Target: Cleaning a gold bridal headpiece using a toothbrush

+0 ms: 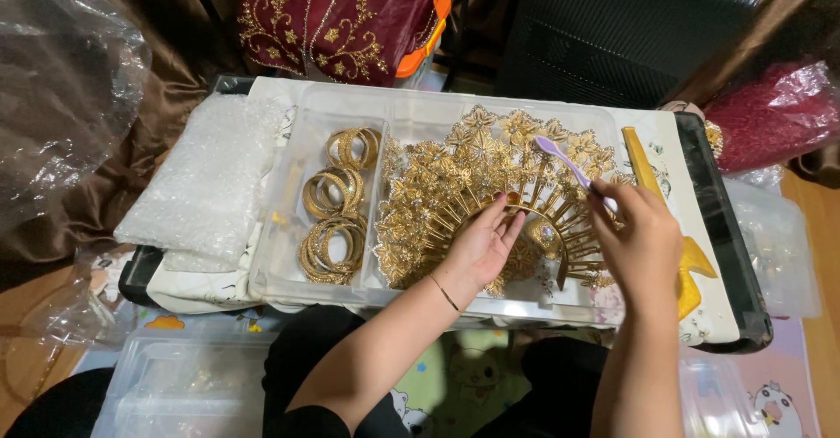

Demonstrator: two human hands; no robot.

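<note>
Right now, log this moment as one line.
left hand: resting on gold headdress | right hand: holding lilac brush | gold bangles: left tray compartment

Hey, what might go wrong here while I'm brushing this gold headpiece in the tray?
1. The gold headpiece has thin spokes and leaf ornaments; the left hand pressing on it, or the purple brush in the right hand, might bend or snag them.
2. The clear tray sits on a raised surface near your lap; a push could tip it.
3. The gold bangles lie loose beside it and may get knocked.
</note>
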